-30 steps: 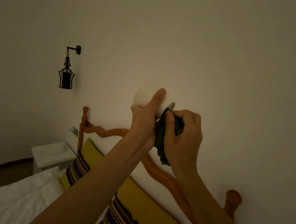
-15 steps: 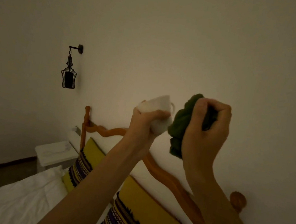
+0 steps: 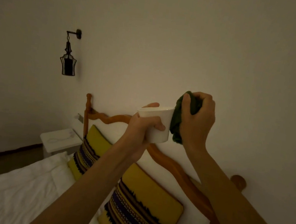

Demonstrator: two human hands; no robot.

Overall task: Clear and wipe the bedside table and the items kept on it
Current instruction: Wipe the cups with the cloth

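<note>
A white-sheeted bed [image 3: 15, 189] fills the lower left, its carved wooden headboard [image 3: 166, 160] running behind two yellow patterned cushions [image 3: 145, 205]. The forearms cross in front of the headboard and hide part of it. Beyond its far post stands a white bedside table [image 3: 59, 142] with a pale cord on top, hard to make out in the dim light. Above the headboard, a black lantern [image 3: 68, 62] hangs on the wall. Just above the headboard's middle, the left hand [image 3: 142, 127] grips a white cup [image 3: 160, 124], while the right hand [image 3: 198, 120] clutches a bunched green cloth [image 3: 178, 118] pressed against the cup's side.
</note>
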